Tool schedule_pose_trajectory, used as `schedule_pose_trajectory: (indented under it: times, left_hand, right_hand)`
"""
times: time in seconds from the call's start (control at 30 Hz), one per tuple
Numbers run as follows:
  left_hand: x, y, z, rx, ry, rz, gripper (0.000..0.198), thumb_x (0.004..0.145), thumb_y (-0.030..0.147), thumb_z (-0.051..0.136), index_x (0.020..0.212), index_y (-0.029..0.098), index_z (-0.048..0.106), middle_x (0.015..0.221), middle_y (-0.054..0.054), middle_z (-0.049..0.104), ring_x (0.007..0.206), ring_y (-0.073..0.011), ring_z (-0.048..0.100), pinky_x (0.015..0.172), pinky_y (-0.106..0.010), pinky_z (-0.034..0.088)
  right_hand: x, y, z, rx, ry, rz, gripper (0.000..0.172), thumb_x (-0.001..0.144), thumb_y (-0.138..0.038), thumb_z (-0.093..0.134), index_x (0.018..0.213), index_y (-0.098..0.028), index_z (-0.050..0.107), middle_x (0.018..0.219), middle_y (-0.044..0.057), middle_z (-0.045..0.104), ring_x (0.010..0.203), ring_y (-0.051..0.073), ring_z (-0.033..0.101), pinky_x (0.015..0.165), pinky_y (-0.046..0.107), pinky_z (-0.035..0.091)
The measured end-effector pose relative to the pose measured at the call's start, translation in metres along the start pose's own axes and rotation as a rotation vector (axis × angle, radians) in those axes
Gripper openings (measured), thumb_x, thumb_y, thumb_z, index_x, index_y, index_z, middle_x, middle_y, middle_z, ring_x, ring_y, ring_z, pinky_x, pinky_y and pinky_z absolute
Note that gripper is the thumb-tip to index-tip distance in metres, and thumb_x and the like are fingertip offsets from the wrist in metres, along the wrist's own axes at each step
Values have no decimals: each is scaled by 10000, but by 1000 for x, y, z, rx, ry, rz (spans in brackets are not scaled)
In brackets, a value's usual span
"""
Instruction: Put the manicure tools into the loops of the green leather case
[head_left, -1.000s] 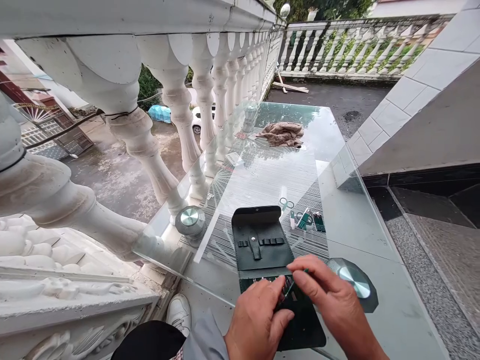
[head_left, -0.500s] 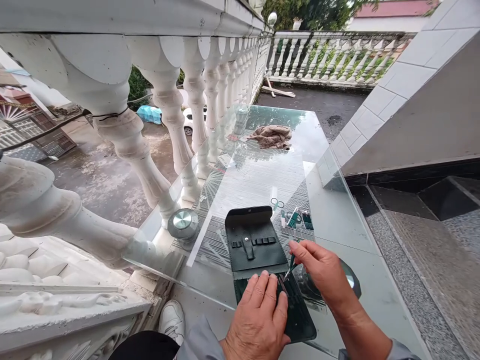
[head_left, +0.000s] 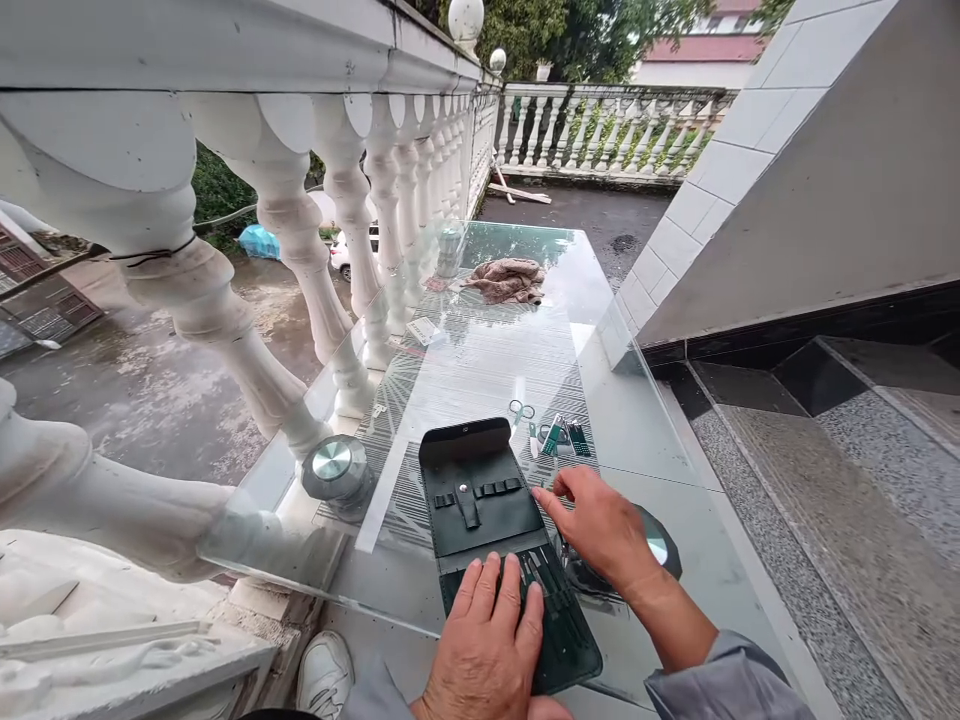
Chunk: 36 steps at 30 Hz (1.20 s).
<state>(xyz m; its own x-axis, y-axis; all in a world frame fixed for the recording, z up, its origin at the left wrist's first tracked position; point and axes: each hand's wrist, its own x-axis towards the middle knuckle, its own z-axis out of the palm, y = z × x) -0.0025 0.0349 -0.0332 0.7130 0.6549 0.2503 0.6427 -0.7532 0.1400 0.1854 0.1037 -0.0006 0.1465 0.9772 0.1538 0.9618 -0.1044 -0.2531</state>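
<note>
A dark green manicure case (head_left: 484, 525) lies unfolded on the glass table. My left hand (head_left: 487, 640) rests flat on its lower flap, fingers stretched out. Several slim metal tools (head_left: 534, 568) show in the flap's slots, just beyond my left fingertips. My right hand (head_left: 596, 525) hovers at the case's right edge with fingers curled and thumb near the index finger. A thin dark piece shows under it, too hidden to name. Past the case lie small scissors (head_left: 521, 410), green nail clippers (head_left: 553, 434) and a darker clipper-like piece (head_left: 577, 437).
The glass tabletop (head_left: 660, 420) stands on faceted round supports (head_left: 337, 470). A crumpled brown cloth (head_left: 508, 280) lies at its far end. White balusters (head_left: 296, 240) run along the left; stone steps (head_left: 810, 460) rise on the right.
My right hand has drawn back a little from the flap, and the green-handled tool it held is now mostly out of sight. My left hand stays on the case. The camera view has shifted.
</note>
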Motion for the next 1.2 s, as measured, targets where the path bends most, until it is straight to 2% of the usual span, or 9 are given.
schedule_pose_trajectory:
  times: [0.2, 0.37, 0.53, 0.67, 0.77, 0.83, 1.0, 1.1, 1.2]
  left_hand:
    - [-2, -1, 0, -34, -7, 1, 997, 530, 757, 647, 1280, 116, 504, 1304, -240, 493, 1213, -400, 443, 1014, -537, 318]
    - [-1, -2, -10, -70, -132, 4, 961, 595, 690, 680, 1318, 99, 456, 1363, -261, 412, 1261, -402, 387, 1038, -544, 286]
    - [3, -3, -24, -90, -223, -4, 808, 745, 612, 607, 1338, 94, 427, 1397, -252, 365, 1288, -390, 351, 1055, -535, 275]
    - [3, -3, -27, -68, -242, 9, 766, 783, 604, 561, 1337, 93, 425, 1395, -249, 371, 1287, -387, 353, 1050, -530, 290]
    - [2, -3, -25, -34, -233, 21, 757, 786, 609, 553, 1336, 104, 427, 1397, -236, 377, 1284, -382, 362, 1040, -530, 303]
    - [1, -3, -21, -6, -209, 27, 765, 777, 631, 548, 1330, 113, 437, 1392, -224, 393, 1277, -376, 377, 1033, -526, 313]
    - [-2, -2, -6, 68, -46, 48, 702, 777, 644, 533, 1267, 142, 498, 1328, -186, 492, 1208, -343, 468, 984, -495, 378]
    - [0, -2, 2, 152, 116, 18, 501, 782, 476, 634, 1175, 175, 555, 1248, -141, 573, 1145, -307, 527, 955, -462, 412]
    - [2, -4, 7, 204, 232, 30, 389, 772, 354, 669, 1110, 190, 568, 1174, -110, 624, 1083, -283, 568, 922, -431, 436]
  right_hand:
    - [0, -3, 7, -198, 66, -121, 307, 882, -455, 438, 770, -185, 533, 772, 43, 562, 653, 168, 544, 528, 274, 278]
    - [2, -3, 6, -292, 66, -205, 331, 909, -449, 394, 775, -178, 529, 766, 50, 570, 668, 172, 570, 532, 276, 289]
    - [7, -1, 2, -380, -13, -279, 374, 915, -488, 351, 799, -184, 534, 764, 47, 580, 621, 174, 589, 475, 274, 245]
    - [10, 0, -2, -412, -109, -294, 383, 894, -529, 368, 840, -193, 544, 773, 41, 593, 563, 173, 584, 448, 275, 213]
    - [15, 4, -7, -353, -155, -302, 352, 890, -513, 393, 836, -202, 549, 779, 33, 603, 587, 175, 593, 466, 273, 253]
    - [23, 9, -12, -267, -140, -256, 299, 895, -461, 412, 840, -209, 562, 821, 33, 623, 638, 180, 604, 501, 276, 303]
    - [59, 32, -22, 83, 79, 30, 250, 891, -336, 405, 969, -209, 605, 950, 40, 677, 826, 196, 616, 670, 291, 414]
    - [78, 40, -19, 201, 65, 133, 280, 863, -328, 423, 1004, -199, 628, 959, 49, 688, 866, 195, 615, 716, 294, 430]
    - [87, 36, -9, 100, 1, 88, 316, 877, -347, 395, 1004, -207, 648, 981, 72, 673, 891, 209, 605, 706, 302, 420]
